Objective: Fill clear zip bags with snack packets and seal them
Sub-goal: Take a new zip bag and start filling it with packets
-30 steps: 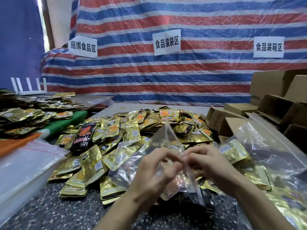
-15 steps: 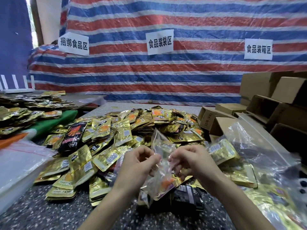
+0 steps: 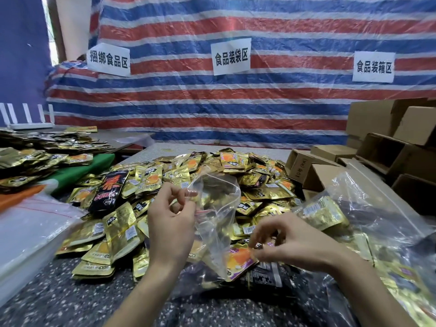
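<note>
The left hand point(image 3: 169, 223), at centre frame, has its thumb and forefinger pinched on the near edge of the bag point(image 3: 219, 215), close to the red zip line, with the other fingers loosely curled. The bag hangs from that pinch. Its long axis runs from upper centre down toward lower centre, leaning right, and the low corner lies over an orange packet point(image 3: 239, 257).

The right hand point(image 3: 292, 241), at lower right, has its fingers curled. Their tips are drawn together just right of the packet's top edge, but blur hides whether they grip it. I cannot tell whether the packet is inside the film or under it.

The right hand is the nearer one to the packet, and the left is nearer to the mouth. So the next move likely turns on bringing the packet up and left toward the mouth.

Behind both hands, the pile point(image 3: 165, 180) covers the table point(image 3: 70, 298).
</note>
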The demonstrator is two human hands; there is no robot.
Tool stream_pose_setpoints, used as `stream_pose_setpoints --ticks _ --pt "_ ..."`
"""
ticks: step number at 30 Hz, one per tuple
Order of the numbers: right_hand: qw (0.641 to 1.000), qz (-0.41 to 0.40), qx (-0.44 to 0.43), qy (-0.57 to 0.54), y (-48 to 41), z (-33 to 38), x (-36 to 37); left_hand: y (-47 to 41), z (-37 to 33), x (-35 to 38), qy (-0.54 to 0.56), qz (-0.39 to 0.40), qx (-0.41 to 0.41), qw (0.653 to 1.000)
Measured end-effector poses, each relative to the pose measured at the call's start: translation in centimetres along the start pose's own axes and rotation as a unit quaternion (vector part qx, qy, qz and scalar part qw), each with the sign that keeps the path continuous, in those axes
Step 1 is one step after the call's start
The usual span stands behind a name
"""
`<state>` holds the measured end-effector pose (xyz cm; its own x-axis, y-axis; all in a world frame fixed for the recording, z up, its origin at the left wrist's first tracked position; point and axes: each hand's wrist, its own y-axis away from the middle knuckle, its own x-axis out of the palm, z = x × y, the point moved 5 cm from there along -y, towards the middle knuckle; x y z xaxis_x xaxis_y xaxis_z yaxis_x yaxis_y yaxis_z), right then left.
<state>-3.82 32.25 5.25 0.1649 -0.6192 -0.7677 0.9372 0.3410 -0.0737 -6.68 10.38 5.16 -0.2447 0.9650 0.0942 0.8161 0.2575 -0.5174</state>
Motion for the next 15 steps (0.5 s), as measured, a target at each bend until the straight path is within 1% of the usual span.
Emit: stream_pose_setpoints --ticks 2,5,7,11,13,15 --pt "0.998 0.039 0.021 0.040 -0.2 0.1 1.2 0.2 -0.4 0.4 -0.005 0.022 0.008 1.000" --pt "0.989 0.088 0.089 0.073 -0.4 -0.4 2.9 0.5 -0.6 1.1 -0.030 0.056 0.012 0.998" --pt "0.985 0.073 0.103 0.118 -0.8 -0.7 3.2 0.6 -0.6 1.2 -0.039 0.061 0.019 0.997" --pt "0.979 0.033 0.081 0.182 -1.2 -0.6 2.9 0.5 -0.2 1.1 -0.018 0.053 0.008 0.998" --pt "0.980 0.048 0.085 0.172 -1.1 -0.6 2.8 0.4 0.0 1.0 0.000 0.047 -0.005 0.999" --pt "0.980 0.084 0.093 0.156 -1.0 -0.7 3.1 0.3 0.1 0.9 0.014 0.040 -0.013 0.999"
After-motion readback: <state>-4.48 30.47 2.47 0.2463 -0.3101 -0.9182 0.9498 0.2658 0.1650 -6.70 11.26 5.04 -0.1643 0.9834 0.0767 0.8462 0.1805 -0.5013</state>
